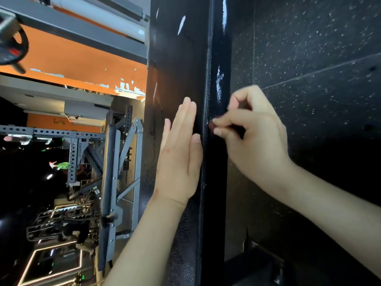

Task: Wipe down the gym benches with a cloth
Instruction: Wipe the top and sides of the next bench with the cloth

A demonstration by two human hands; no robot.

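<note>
Touching one bench (177, 58) — left hand (179, 155) flat, right hand (253, 137) pinching one reddish bit (211, 125)

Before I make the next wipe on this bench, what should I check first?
1. Left hand steadying the bench pad: ok, it lies flat on the pad, fingers straight.
2. Right hand holding something: ok, it pinches a small dark reddish thing at the pad's edge.
3. That thing is the cloth: cannot tell, too little of it shows.
4. Spread cloth ready to wipe: not ok, none in view.
5. Glossy side strip clean: cannot tell, the pale marks may be glare.
</note>
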